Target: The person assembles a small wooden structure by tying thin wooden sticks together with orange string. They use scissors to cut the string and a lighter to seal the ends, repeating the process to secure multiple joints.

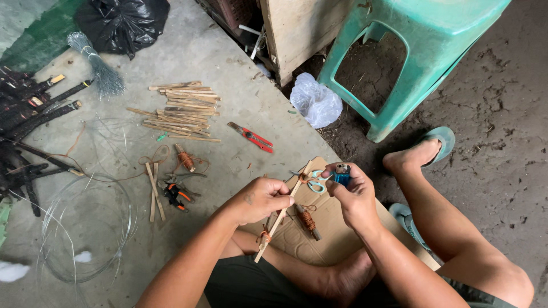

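My left hand point(260, 198) grips a thin bamboo stick point(278, 219) near its middle, held slantwise over a flat piece of cardboard point(331, 234). Orange thread is wound around the stick near its lower end and near its top. My right hand point(353, 191) holds a blue lighter point(342, 173) at the stick's upper end, thumb on top. Small scissors with light blue handles point(315, 181) lie just behind the hands. A spool of orange-brown thread point(307, 219) rests on the cardboard below my right hand.
A pile of bamboo sticks point(181, 109) and red cutters point(251, 137) lie on the concrete. Orange-handled pliers point(176, 195), another thread spool point(185, 158), coils of wire point(85, 228), dark bundles point(28, 114), a green plastic stool point(422, 51) and a plastic bag point(315, 101) surround me.
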